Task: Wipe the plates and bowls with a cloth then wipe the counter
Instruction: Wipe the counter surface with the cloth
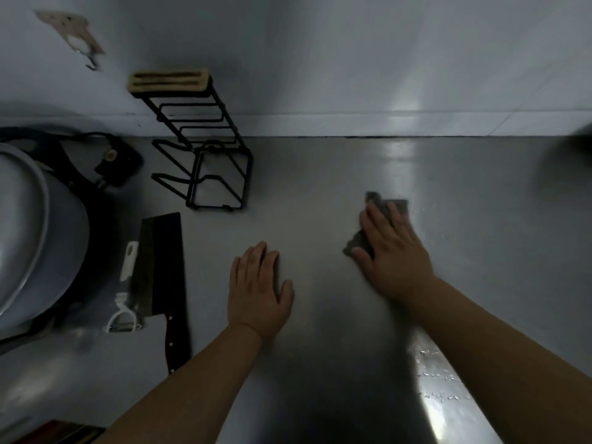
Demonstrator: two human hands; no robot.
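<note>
A grey cloth (pixel 397 205) lies flat on the steel counter (pixel 320 193), right of centre. My right hand (pixel 390 245) presses down on it with fingers spread, so only the cloth's far corners and one near corner show. My left hand (pixel 259 286) rests palm down on the bare counter to the left, fingers close together, holding nothing. No plates or bowls are in view.
A black wire rack (pixel 205 155) with a wooden top stands at the back left by the wall. A cleaver (pixel 160 270) and a white peeler (pixel 125 302) lie left of my left hand. A large metal pot (pixel 35 238) sits at the far left. Water droplets (pixel 435 376) glisten near my right forearm.
</note>
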